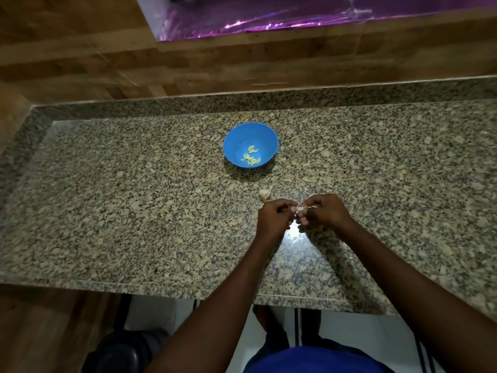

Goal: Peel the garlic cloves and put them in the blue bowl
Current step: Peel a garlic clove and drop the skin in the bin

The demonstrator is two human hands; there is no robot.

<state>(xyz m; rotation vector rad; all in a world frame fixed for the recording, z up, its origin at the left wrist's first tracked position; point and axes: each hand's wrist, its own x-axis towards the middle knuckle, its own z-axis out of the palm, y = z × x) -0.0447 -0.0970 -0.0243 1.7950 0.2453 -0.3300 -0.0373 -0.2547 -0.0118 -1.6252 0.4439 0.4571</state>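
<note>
A speckled granite tabletop [134, 200] backs onto wood panelling. Both hands meet close to the body, left hand [275, 215] and right hand [324, 211] pinching one garlic clove [301, 208] between curled fingers to strip its skin. The blue bowl [236, 135] waits just beyond within easy reach, peeled cloves [251, 156] inside; the remaining garlic [265, 193] lies between.
</note>
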